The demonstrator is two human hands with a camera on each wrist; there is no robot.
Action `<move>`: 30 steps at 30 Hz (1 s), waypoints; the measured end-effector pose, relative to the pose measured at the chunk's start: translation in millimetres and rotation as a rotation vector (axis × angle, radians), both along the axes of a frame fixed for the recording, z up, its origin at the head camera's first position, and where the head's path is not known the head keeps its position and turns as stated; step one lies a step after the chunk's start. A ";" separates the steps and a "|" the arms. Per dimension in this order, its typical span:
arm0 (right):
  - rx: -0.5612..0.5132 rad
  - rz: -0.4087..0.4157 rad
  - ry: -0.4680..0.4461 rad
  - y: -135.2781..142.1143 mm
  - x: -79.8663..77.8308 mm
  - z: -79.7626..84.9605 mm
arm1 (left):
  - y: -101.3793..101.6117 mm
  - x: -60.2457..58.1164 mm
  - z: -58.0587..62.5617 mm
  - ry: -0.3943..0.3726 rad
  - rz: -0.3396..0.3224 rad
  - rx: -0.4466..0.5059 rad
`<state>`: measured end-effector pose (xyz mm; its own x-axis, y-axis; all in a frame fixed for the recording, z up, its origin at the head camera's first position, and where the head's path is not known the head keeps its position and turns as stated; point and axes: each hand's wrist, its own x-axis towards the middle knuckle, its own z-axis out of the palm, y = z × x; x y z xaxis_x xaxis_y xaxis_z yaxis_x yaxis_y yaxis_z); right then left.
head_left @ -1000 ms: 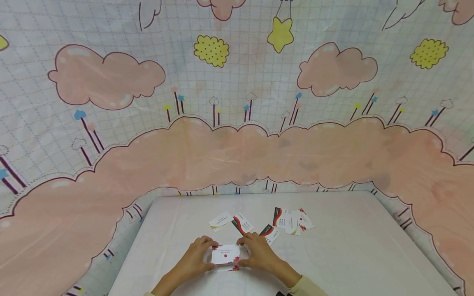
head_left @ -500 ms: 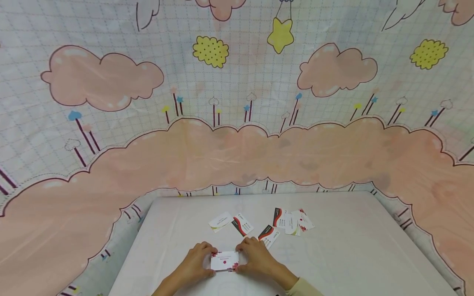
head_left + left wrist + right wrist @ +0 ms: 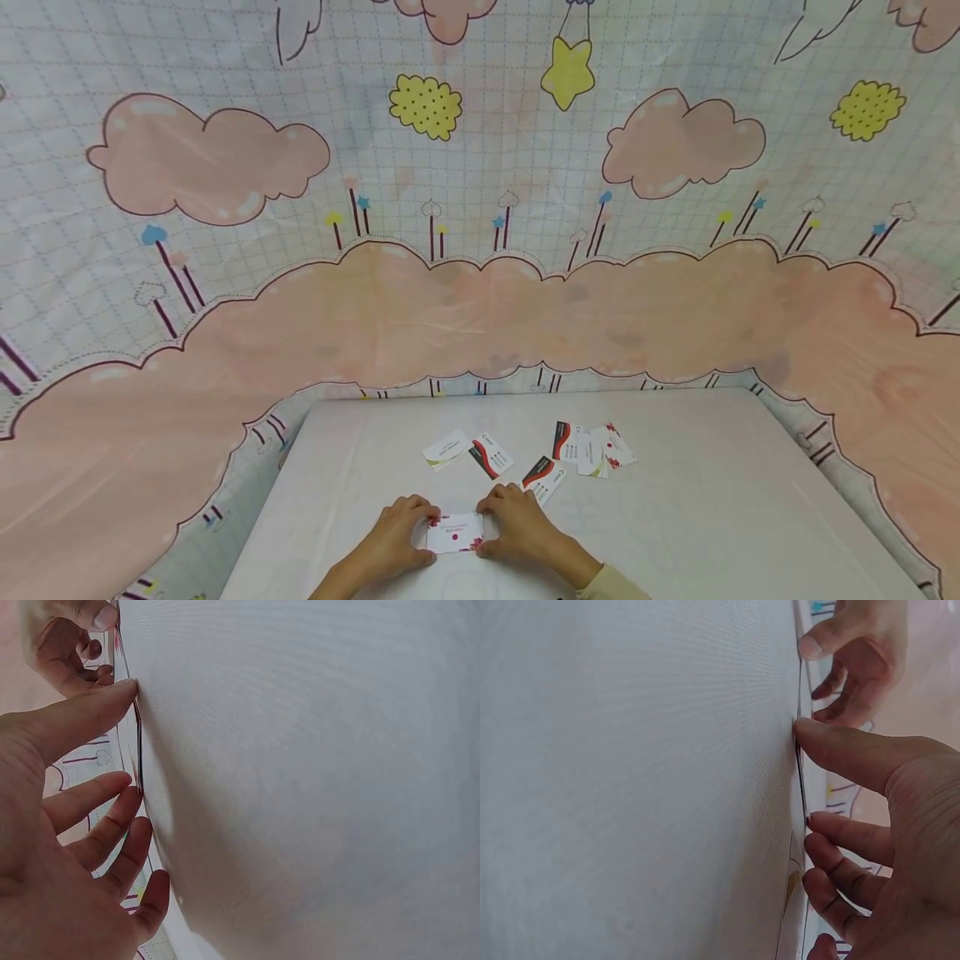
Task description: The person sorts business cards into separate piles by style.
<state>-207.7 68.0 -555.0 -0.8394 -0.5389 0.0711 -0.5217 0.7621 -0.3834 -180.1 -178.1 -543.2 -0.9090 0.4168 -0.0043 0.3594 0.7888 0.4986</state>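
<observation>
A white business card (image 3: 455, 533) with red floral corners and a red dot lies between both hands, low on the white table. In the left wrist view a thin dark card edge (image 3: 139, 750) shows close to the tabletop; how many cards are stacked there I cannot tell. My left hand (image 3: 390, 537) pinches the card's left side, thumb at the near corner and fingers at the far one. On its right side my right hand (image 3: 519, 527) pinches it the same way. Just beyond the right hand lies a black, red and white card (image 3: 543, 477).
Further back on the table (image 3: 675, 517) lie a white card (image 3: 446, 447) and another black-and-red card (image 3: 492, 454). A loose overlapping group to the right includes a black-and-red card (image 3: 567, 440) and a floral card (image 3: 617, 446). A patterned curtain (image 3: 480, 308) hangs behind.
The upper floral card, held above another one a second ago, has come down over it, hiding the lower card. Both hands have shifted slightly toward the person. The other cards have not moved.
</observation>
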 end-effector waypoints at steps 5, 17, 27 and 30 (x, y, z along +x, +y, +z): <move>0.000 -0.001 -0.016 -0.1 0.6 -1.7 | -1.4 0.4 1.8 -0.002 -0.001 -0.005; -0.006 -0.008 0.015 -1.2 2.4 0.3 | -3.7 -0.3 3.5 0.022 -0.018 0.019; -0.009 -0.014 0.013 0.2 6.5 6.2 | -4.5 -0.8 1.1 0.026 -0.003 0.013; -0.019 -0.020 0.010 2.2 7.5 7.4 | -4.9 -0.4 2.5 0.040 0.005 0.038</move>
<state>-200.2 70.3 -547.6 -0.8494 -0.5200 0.0896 -0.5099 0.7651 -0.3931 -180.4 -183.0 -540.7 -0.9101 0.4115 0.0478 0.3758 0.7715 0.5134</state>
